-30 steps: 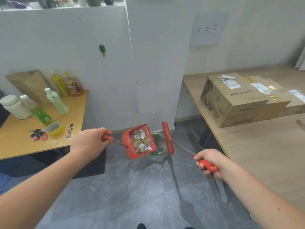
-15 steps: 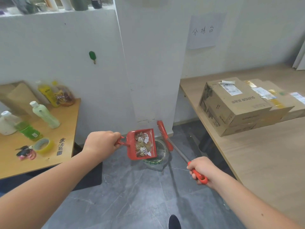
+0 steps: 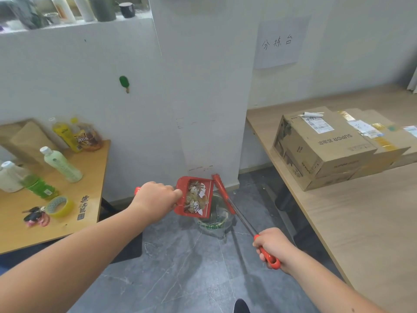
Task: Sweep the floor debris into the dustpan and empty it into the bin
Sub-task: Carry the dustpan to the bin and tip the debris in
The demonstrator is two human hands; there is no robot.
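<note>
Head view, looking down at the grey floor: the left hand (image 3: 155,199) is wrapped tight around the short handle of the red dustpan (image 3: 195,196), holding it raised and tipped toward the clear-lined bin (image 3: 214,220) that stands on the floor at the foot of the white pillar (image 3: 203,86); the pan's open edge hangs just over the bin's near rim, a pose that, I judge, lets the load slide straight in rather than onto the floor; the debris (image 3: 196,197), a pile of paper scraps and brownish bits, lies inside the pan, not yet tipped out; the right hand (image 3: 274,249) is clenched on the red grip of the broom (image 3: 223,193), its brush head held up beside the pan's right edge, probably to guard that side or nudge scraps loose.

By count: one dustpan, one broom, one bin; two wooden tables, the left table (image 3: 94,177) bearing five bottles that I can make out and one roll of yellow tape (image 3: 59,205), the right table (image 3: 361,222) bearing at least two cardboard boxes (image 3: 320,150); one paper sign (image 3: 278,42) on the wall.
</note>
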